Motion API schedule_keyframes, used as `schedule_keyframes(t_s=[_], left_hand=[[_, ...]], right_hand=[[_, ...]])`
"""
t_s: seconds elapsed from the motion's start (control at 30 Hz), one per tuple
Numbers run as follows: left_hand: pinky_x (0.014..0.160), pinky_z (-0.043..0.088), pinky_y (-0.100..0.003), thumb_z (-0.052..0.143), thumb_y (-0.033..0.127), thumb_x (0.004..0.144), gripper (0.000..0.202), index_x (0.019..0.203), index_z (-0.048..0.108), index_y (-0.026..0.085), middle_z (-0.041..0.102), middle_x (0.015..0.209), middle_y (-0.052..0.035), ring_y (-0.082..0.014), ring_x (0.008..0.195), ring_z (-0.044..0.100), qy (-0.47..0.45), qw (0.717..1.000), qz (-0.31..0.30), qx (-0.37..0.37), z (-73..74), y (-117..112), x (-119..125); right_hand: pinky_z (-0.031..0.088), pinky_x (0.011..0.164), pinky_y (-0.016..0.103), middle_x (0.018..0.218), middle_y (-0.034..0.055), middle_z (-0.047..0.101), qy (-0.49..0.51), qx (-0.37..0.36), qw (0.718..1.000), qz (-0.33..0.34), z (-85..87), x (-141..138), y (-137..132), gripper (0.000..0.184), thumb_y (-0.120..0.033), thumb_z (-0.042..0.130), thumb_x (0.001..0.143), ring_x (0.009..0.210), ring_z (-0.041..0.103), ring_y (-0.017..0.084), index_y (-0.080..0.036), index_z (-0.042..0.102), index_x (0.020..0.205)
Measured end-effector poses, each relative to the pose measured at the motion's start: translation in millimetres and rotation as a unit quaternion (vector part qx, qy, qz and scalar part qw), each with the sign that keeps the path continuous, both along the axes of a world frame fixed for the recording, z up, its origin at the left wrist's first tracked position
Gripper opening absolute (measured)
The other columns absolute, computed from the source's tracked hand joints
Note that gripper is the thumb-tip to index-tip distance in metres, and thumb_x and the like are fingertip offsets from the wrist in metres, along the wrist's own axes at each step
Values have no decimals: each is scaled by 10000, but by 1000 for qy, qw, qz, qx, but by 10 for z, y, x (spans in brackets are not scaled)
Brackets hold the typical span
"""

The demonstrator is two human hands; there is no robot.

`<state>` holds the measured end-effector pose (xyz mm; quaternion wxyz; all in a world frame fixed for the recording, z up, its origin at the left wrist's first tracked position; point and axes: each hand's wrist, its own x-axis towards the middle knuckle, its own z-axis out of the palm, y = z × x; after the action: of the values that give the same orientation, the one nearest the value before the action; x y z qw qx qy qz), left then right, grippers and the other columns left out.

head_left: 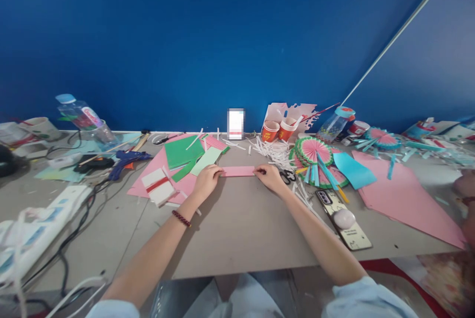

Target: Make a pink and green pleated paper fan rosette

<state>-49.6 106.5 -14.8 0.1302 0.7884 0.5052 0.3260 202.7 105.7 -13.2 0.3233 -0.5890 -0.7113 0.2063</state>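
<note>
Flat pink paper strip [239, 171], stretched crosswise between both hands.

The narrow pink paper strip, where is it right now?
In the head view, the pink strip is near the centre, held between the left hand and the right hand, just right of the pale green paper.

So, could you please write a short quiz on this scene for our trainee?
1. What do the left hand and right hand hold between them?
2. True or false: the blue plastic glue gun lies to the left of the left hand.
3. Which lies nearest the right forearm? a) white power strip; b) blue-capped plastic bottle; c) phone in a patterned case

Key: 1. A pink paper strip. 2. True. 3. c.
</note>
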Motion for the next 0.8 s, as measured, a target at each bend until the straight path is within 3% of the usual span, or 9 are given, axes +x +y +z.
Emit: schedule_keyframes(t_s=[0.47, 0.8], left_hand=[[761, 459, -299, 476, 164, 853, 207, 790, 671, 196, 649, 827, -44, -180, 823, 590, -5, 1000, -12, -24, 54, -11, -2], [756, 448, -301, 444, 165, 874, 226, 817, 660, 197, 620, 836, -44, -181, 836, 565, 51, 998, -28, 17, 13, -22, 3]], right_hand=[[459, 646, 250, 715, 25, 712, 1, -4, 1000, -1, -11, 4, 17, 155, -190, 559, 693, 645, 617, 161, -194, 713, 714], [441, 625, 242, 699, 24, 695, 0, 4, 1000, 5, -51, 6, 24, 149, -192, 548, 704, 628, 596, 153, -188, 696, 714]])
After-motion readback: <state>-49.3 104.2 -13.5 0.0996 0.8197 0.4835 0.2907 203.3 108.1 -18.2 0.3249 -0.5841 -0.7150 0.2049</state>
